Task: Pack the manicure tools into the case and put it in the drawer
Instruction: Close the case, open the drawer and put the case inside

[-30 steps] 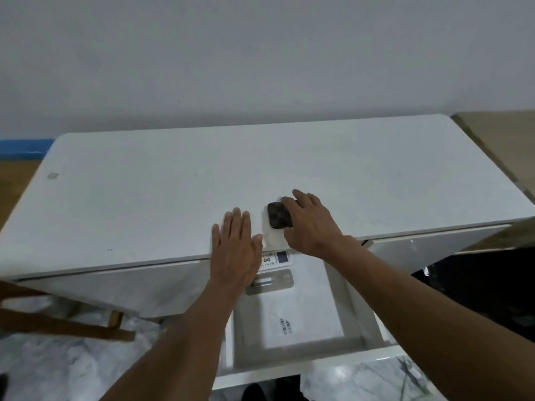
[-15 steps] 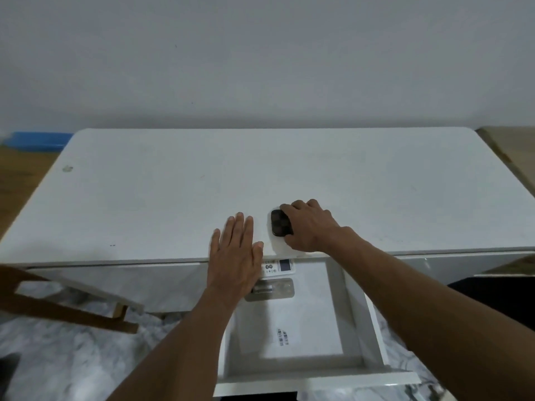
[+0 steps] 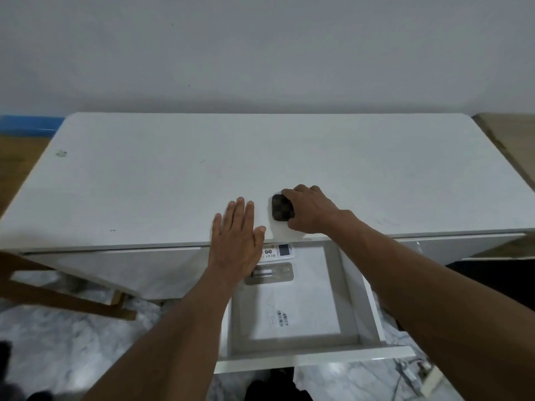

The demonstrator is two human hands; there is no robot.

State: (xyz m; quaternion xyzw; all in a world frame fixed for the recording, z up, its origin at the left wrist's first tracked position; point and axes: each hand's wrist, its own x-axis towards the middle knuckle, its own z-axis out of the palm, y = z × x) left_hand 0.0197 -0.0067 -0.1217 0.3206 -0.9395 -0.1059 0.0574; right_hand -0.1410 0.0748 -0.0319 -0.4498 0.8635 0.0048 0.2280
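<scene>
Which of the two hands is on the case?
The right hand, fingers curled over the dark checkered case on the desk. The left hand lies flat beside it, touching nothing else.

The case [image 3: 281, 207] was dark brown with a checkered pattern of lighter and darker squares. The desk [image 3: 231, 169] top was plain white, marked by a few small dark specks. The drawer [image 3: 312, 361] was white, its floor pale, with a white sheet bearing a black barcode [image 3: 282, 317] and a silver-grey blister pack [image 3: 269, 274]. The floor [image 3: 72, 342] was grey-white marbled. The wall [image 3: 260, 53] was pale grey, with a blue strip [image 3: 29, 125] at left.
</scene>
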